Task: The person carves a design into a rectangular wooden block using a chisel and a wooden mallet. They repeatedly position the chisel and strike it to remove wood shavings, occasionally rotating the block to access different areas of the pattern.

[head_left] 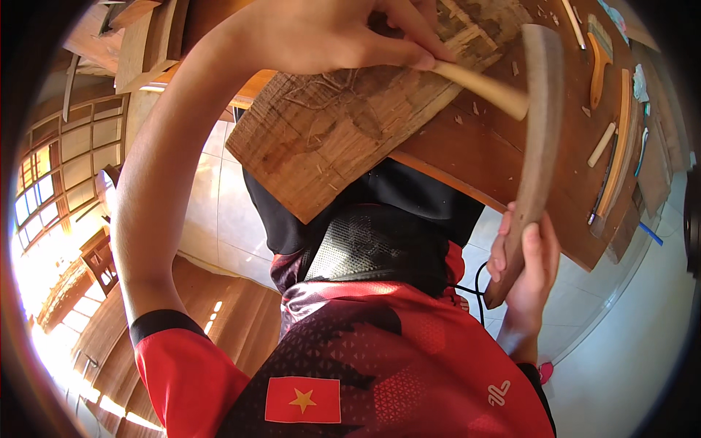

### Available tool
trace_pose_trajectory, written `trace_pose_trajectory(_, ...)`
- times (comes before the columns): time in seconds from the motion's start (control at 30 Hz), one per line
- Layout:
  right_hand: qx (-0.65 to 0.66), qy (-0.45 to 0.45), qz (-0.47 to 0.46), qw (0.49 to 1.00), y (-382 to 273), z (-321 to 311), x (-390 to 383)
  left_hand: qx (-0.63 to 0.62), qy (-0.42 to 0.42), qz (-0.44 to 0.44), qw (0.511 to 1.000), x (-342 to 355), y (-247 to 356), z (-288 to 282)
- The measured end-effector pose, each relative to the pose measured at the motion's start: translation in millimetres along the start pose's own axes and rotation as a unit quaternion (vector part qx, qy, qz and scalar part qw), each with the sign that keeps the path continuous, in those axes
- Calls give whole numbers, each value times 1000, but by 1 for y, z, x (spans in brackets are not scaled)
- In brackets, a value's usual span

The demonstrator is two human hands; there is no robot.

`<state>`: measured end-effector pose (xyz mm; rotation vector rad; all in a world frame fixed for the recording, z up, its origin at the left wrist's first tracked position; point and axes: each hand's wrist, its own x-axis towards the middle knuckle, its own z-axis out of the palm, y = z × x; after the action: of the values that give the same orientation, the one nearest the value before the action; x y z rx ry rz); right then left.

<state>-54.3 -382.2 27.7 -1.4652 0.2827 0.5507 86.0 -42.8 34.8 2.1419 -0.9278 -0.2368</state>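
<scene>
A carved wooden board (292, 153) lies aslant on the workbench, its near corner jutting over the edge above my lap. Leaf-like shapes are cut into its face. Over the board, my left hand (343, 36) is closed round a carving chisel (485, 91); its pale round handle sticks out to the right, while the blade is hidden. My right hand (531, 263) grips the lower end of a long, slightly curved wooden club (544, 109). The club stands up beside the butt of the chisel handle; whether they touch I cannot tell.
On the brown workbench (475, 164), to the right, lie a flat brush (600, 66), a short pale wooden rod (602, 144) and a long wooden strip (622, 139). Wood chips are scattered about. Wooden pieces (153, 44) stand at the far left.
</scene>
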Motion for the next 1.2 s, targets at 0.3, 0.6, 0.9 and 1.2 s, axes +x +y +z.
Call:
trace_pose_trajectory(0.3,49,34,-44,997,-2,-4,9,-2,57,26,998,-9,-12,3)
trace_pose_trajectory(0.6,-31,-39,-125,991,-21,7,38,32,157,53,986,-16,-14,1)
trace_pose_trajectory(0.9,-94,15,-179,979,-84,36,96,-44,161,8,986,9,8,10)
trace_pose_trajectory(1.2,-53,50,-159,985,-80,-4,104,211,62,-15,975,-61,13,15)
